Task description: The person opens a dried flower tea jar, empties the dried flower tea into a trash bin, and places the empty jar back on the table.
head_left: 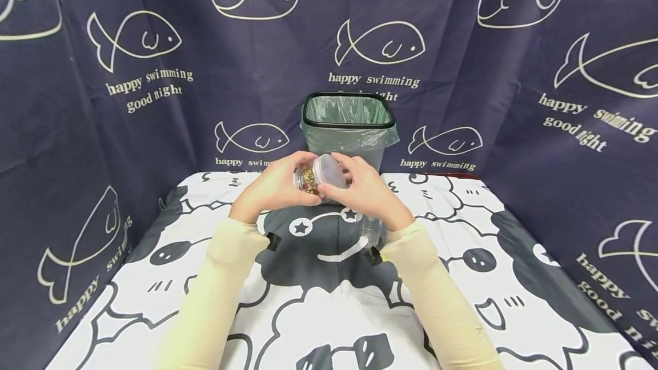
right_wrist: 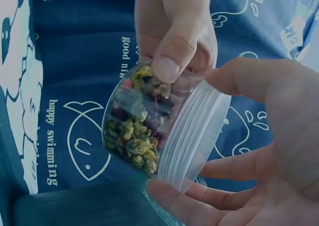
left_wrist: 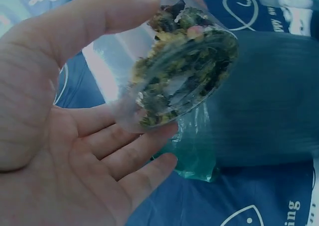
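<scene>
A clear jar (right_wrist: 137, 121) of dried yellow and dark red flowers is tilted on its side between both hands. My left hand (head_left: 280, 186) holds the jar body, its thumb on one side and fingers on the other, as the left wrist view shows with the jar (left_wrist: 174, 71) in the hand (left_wrist: 99, 116). On the mouth end sits a white ridged lid (right_wrist: 192, 136); my right hand (head_left: 367, 190) grips its rim with thumb and fingers. Whether the lid is loose, I cannot tell.
Behind the hands stands a bin (head_left: 344, 136) with a black rim and a green liner. A clear plastic object (head_left: 371, 230) lies on the patterned tablecloth (head_left: 308, 307) beside my right wrist. Dark blue fish-print curtains (head_left: 288, 73) surround the table.
</scene>
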### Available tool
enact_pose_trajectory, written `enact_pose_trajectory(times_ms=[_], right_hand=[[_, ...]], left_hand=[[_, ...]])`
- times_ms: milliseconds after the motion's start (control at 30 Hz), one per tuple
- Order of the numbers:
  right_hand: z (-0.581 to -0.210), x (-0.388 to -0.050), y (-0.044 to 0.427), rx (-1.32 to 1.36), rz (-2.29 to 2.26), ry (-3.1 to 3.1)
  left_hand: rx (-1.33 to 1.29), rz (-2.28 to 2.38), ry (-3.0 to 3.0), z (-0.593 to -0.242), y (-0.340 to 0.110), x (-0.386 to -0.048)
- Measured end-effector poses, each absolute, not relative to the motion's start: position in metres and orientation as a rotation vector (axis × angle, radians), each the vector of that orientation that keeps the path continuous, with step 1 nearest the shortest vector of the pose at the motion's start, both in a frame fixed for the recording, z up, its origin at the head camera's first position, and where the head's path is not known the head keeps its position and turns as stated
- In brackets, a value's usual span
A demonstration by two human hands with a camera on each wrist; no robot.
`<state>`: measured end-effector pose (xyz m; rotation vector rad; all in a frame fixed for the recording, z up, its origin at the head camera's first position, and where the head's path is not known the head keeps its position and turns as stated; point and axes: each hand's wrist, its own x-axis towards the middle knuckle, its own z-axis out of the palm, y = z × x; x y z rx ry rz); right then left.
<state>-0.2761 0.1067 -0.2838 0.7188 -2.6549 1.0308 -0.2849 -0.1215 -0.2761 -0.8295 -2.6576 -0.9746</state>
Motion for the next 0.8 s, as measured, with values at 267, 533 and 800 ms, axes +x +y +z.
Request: enact_pose_trajectory(times_ms=[267, 533, 800], right_hand=[[-0.28, -0.275, 0.11, 0.696, 1.109, -2.646], [-0.283, -0.278, 0.11, 0.674, 1.17, -2.649], [-0.28, -0.281, 0.109, 0.602, 1.222, -2.675]], left_hand=[[-0.844, -1.048, -2.606, -0.28, -0.12, -0.28], [-0.824, -1.008, -2.628, -0.29, -0.113, -0.279], [-0.827, -0.952, -2.57, -0.294, -0.103, -0.282]])
